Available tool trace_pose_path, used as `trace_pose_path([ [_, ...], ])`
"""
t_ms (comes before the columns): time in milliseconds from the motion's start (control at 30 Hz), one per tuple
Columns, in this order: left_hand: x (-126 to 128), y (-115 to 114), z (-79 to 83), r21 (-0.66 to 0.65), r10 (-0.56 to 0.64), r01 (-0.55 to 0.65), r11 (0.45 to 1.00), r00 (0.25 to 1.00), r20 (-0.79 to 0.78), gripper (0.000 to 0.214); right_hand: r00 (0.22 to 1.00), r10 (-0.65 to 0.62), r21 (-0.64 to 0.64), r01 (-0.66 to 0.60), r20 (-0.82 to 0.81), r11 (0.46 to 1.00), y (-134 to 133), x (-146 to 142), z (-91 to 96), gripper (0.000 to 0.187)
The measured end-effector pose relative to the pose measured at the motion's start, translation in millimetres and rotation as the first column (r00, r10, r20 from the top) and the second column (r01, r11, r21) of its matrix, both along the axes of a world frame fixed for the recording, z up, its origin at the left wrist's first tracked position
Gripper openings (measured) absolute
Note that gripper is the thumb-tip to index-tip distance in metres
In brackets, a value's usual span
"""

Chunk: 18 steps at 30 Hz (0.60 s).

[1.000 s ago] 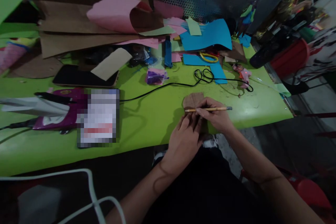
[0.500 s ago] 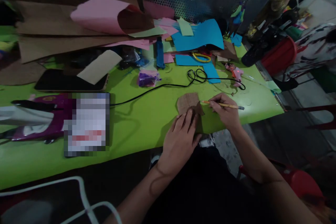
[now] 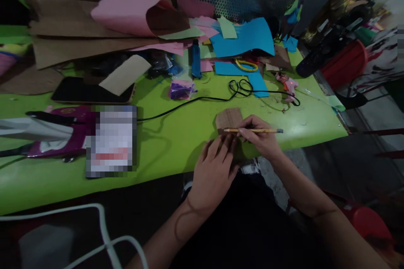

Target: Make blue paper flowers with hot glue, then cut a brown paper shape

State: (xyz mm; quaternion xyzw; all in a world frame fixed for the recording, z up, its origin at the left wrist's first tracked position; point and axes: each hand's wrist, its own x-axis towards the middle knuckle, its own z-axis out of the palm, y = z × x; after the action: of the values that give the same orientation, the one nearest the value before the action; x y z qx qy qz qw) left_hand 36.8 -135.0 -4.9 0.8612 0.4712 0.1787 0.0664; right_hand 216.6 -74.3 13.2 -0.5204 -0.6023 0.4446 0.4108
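Note:
A small brown piece with cut corners [image 3: 229,118], like cardboard or coarse cloth, lies flat near the front edge of the green tabletop [image 3: 170,138]. My left hand [image 3: 214,168] rests palm down with fingers stretched out, its fingertips at the lower edge of the piece. Held in my right hand [image 3: 260,136] is a yellow pencil [image 3: 232,130], lying nearly level with its tip pointing left over the lower part of the piece. My right fingers cover the piece's right lower corner.
A pink glue gun [image 3: 290,86] with a lit red light lies to the right. Behind my hands runs a looped black cable [image 3: 202,98]. Yellow-handled scissors [image 3: 246,65], blue paper [image 3: 249,40] and brown sheets [image 3: 69,48] are farther back. A tablet [image 3: 135,143] sits left.
My right hand has moved left with the pencil, carrying its tip from the piece's right edge across to its lower left part. My left hand stays at the lower edge.

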Motion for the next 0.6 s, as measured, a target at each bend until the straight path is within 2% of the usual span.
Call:
trace_pose_path([
  [233, -10.0, -8.9, -5.5, 0.010, 0.017, -0.017, 1.000, 0.999, 0.047, 0.053, 0.999, 0.020, -0.012, -0.019, 0.037, 1.000, -0.2, -1.7, 4.3, 0.032],
  [367, -12.5, -9.1, -7.0, 0.032, 0.016, -0.018, 0.999, 0.998, 0.058, 0.049, 0.998, 0.048, -0.017, -0.047, 0.038, 0.999, -1.1, -3.1, 3.4, 0.026],
  [500, -13.5, -8.8, -7.1, 0.031, 0.015, -0.016, 0.999, 0.999, 0.051, 0.049, 0.991, 0.079, 0.014, -0.081, 0.107, 0.997, -2.3, -6.0, 2.9, 0.017],
  [600, -13.4, -8.6, -8.3, 0.052, 0.023, -0.026, 0.998, 0.998, 0.050, 0.049, 0.986, 0.039, 0.053, -0.048, 0.165, 0.997, -3.3, -5.3, 3.8, 0.015],
])
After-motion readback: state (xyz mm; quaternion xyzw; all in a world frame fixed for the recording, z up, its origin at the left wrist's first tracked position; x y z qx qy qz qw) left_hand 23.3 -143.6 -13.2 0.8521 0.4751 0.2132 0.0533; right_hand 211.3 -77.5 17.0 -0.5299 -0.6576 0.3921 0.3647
